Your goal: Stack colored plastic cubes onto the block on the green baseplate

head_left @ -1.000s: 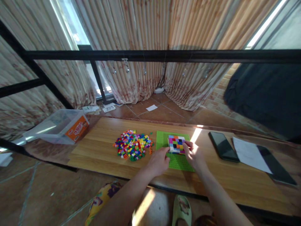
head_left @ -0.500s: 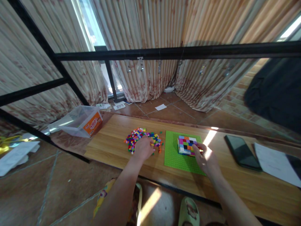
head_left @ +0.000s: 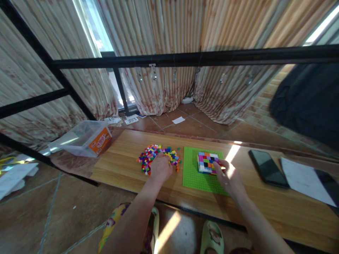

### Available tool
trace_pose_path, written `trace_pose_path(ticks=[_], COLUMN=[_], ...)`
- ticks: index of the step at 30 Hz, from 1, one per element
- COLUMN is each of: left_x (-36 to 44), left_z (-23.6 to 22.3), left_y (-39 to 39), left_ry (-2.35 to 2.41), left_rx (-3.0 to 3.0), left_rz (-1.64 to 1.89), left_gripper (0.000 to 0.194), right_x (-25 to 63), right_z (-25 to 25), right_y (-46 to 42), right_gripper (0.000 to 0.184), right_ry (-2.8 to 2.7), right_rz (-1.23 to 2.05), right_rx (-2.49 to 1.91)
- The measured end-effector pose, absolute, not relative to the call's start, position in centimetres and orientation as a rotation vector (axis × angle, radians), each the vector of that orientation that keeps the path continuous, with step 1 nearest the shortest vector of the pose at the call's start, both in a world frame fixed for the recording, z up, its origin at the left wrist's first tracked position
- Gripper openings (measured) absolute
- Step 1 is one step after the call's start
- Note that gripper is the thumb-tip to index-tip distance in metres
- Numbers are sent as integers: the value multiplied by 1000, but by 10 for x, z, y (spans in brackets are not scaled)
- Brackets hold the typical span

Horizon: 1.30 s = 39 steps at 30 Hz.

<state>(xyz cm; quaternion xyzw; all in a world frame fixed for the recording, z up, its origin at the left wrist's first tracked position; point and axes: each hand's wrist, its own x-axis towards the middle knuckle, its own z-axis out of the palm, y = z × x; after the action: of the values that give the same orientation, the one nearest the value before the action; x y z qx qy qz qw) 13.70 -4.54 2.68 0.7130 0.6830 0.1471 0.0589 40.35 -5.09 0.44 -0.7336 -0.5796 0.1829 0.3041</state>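
Observation:
My left hand reaches down into a loose pile of small multicoloured building bricks. Its fingers are curled, with their tips mostly hidden behind the back of the hand, so I cannot make out what they hold. On a green studded baseplate sits a low rectangular brick structure, topped with white, pink, orange, black and blue pieces. The right end of this structure is gripped by my right hand, thumb and fingers closed about it. Red and yellow bits show between those fingers.
The wooden table also carries a dark phone and a white sheet on the right. A clear plastic box with an orange label stands beyond its left end. A black metal rail crosses above the far side.
The whole view has shifted slightly, moving the scene a little left. My left hand stays in the brick pile, and my right hand stays at the structure's right end.

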Motion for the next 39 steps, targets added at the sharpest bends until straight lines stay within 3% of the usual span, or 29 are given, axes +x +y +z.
trace_pose_path(ticks=[8,15,21,29,39], left_x=[136,175,206,220,211], left_z=[42,46,54,53,23], left_y=[-39,-40,-50,-49,-28], left_ry=[1921,1234,965,933,1424], left_rx=[2051,1600,1285,1102,1441], left_rz=[600,909,844,874,929], left_gripper=[17,20,28,28,22], right_x=[398,380,372,384,405], right_z=[22,34,39,33,18], right_y=[-54,-61,-69,-66,-58], right_gripper=[54,25,24,16,18], right_ry=[-1365,-1556,-1752,-1722,-1821], right_rz=[397,451,566,521,352], right_rx=[-1862,-1266,-1054,-1091,-1388])
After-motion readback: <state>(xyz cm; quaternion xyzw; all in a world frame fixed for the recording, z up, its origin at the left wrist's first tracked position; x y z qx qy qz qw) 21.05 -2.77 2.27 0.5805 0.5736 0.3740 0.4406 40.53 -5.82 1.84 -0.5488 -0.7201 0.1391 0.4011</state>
